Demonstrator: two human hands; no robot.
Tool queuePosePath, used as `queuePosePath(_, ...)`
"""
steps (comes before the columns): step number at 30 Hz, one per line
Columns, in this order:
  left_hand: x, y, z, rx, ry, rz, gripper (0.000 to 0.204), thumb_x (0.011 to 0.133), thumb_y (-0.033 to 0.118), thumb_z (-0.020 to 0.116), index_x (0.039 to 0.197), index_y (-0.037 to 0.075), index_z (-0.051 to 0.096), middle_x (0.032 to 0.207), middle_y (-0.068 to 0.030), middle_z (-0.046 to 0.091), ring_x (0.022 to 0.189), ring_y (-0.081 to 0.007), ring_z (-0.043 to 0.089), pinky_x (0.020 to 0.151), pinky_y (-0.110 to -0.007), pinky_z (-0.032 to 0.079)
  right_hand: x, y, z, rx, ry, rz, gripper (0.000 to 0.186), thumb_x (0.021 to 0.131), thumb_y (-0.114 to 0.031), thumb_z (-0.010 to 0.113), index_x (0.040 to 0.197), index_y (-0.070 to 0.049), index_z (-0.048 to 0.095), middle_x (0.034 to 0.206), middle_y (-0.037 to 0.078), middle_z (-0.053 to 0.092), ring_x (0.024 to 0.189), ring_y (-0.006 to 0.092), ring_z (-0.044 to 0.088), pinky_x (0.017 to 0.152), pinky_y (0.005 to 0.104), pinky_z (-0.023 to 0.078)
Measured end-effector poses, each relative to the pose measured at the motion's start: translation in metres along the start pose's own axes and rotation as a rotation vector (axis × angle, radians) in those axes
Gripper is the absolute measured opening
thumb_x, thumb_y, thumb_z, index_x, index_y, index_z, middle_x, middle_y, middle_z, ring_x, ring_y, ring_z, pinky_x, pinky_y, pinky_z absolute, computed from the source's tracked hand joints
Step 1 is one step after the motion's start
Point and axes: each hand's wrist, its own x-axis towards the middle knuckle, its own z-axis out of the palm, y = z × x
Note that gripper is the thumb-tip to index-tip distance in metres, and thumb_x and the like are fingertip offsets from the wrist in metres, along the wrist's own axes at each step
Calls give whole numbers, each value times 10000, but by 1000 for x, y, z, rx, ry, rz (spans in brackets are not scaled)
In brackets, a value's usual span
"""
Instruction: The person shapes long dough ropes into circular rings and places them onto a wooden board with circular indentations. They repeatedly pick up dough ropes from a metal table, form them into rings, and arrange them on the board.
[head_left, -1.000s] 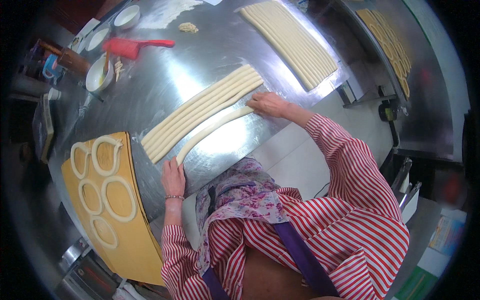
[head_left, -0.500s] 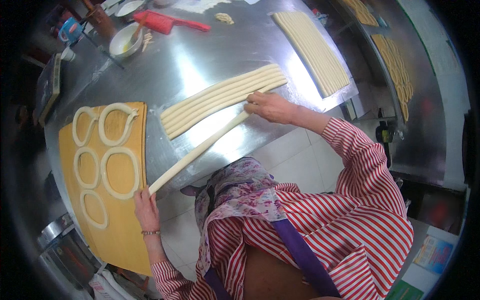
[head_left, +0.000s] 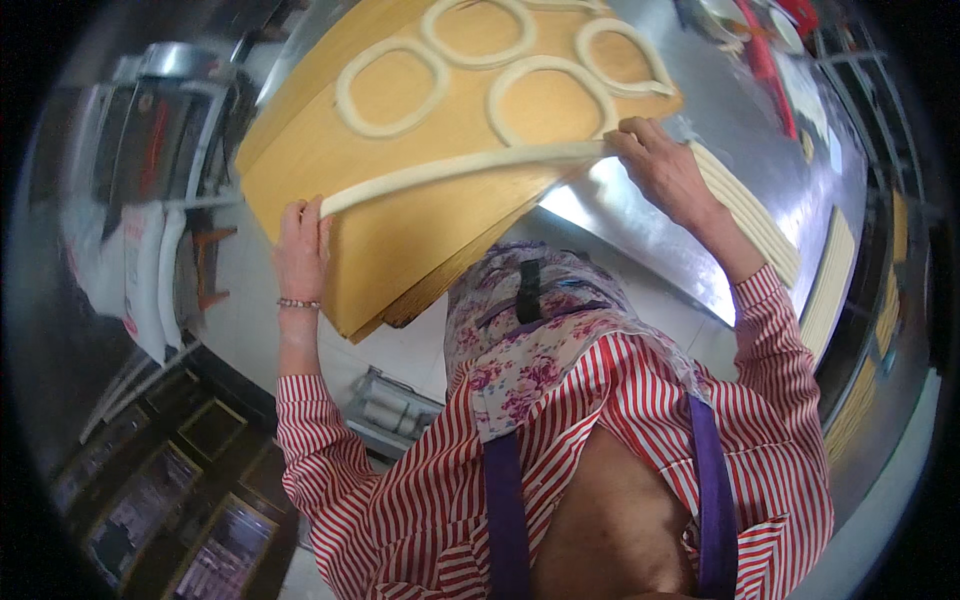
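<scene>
At twelve o'clock, just above the centre of the head view, a long, pale dough rope (head_left: 465, 168) stretches between a person's two bare hands. The left hand (head_left: 302, 250), between nine and ten o'clock, pinches the rope's left end between thumb and bunched fingers. The right hand (head_left: 662, 172), at two o'clock, curls its fingers over the right end, partly hiding it; its thumb cannot be made out clearly. The rope spans a stack of yellow-brown wooden boards (head_left: 385, 245); whether its middle rests on the top board cannot be told. Beyond the rope, from eleven to one o'clock, dough rings (head_left: 494, 105) lie on that board, one of them right beside the rope near the right hand. Toward half past two, side-by-side dough strips (head_left: 748, 218) lie on a shiny metal table (head_left: 715, 115), partly behind the right forearm.
</scene>
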Motion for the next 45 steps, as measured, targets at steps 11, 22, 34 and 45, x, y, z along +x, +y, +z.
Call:
queuePosePath(11, -141, -167, 79, -239, -46, -546, 293, 892, 167, 683, 1165, 80, 621, 1025, -130, 574, 915, -344, 616, 747, -431, 524, 108, -166, 198, 245, -65, 138, 374, 831, -100, 661, 1198, -78, 587, 1073, 143, 598, 947, 328, 622, 791, 418, 542)
queuePosePath(22, -104, -136, 47, -124, -138, -767, 358, 849, 185, 713, 1179, 69, 639, 1140, -153, 615, 1064, -308, 593, 882, -434, 513, 104, -153, 197, 362, -14, 297, 342, 778, -74, 727, 1109, -47, 645, 1021, 149, 643, 943, 360, 628, 822, 430, 525)
queuePosePath(34, 87, 169, 168, -476, -153, 357, 399, 795, 237, 719, 1141, 59, 630, 1139, -86, 611, 1106, -267, 565, 959, -405, 447, 31, -38, 177, 478, 17, 275, 340, 818, -38, 670, 1149, -49, 593, 1023, 182, 636, 962, 382, 617, 831, 455, 510)
queuePosePath(45, 47, 79, 170, -435, -83, 302, 250, 821, 285, 698, 986, 99, 678, 954, -55, 617, 975, -248, 587, 861, -384, 468, 31, -86, 181, 601, -116, 619, 363, 804, 1, 695, 1149, -60, 596, 1063, 179, 683, 980, 365, 667, 830, 413, 532)
